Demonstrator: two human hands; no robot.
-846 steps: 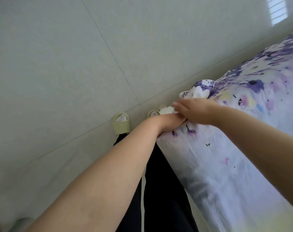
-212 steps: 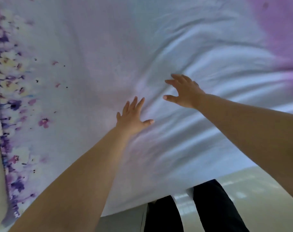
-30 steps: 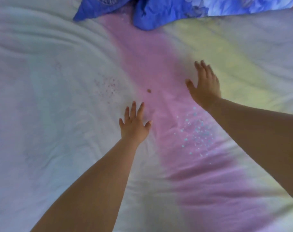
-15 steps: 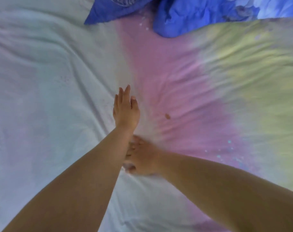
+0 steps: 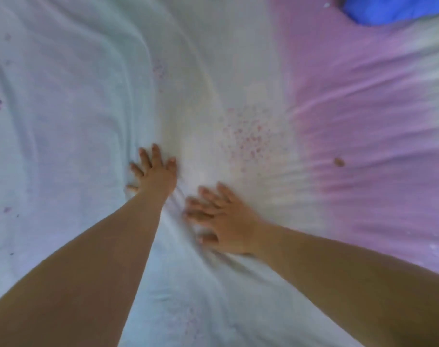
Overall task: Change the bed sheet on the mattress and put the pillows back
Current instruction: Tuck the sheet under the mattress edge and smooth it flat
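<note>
Left hand [image 5: 155, 174] and right hand [image 5: 224, 219], fingers spread, press flat on the bed sheet [image 5: 70, 116]; uneven pushing likely bunches new wrinkles or drags it off-centre.

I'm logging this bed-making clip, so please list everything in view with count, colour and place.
pastel cotton bed sheet: one, pale blue-white at left, pink-purple band at right, wrinkled, fills the view.
bright blue bedding fabric: one piece, top right corner, on the sheet.
small brown speck: one, on the pink band, right of centre.
left hand: one, fingers spread, pressing the sheet at centre.
right hand: one, fingers spread, pressing the sheet beside the left.
</note>
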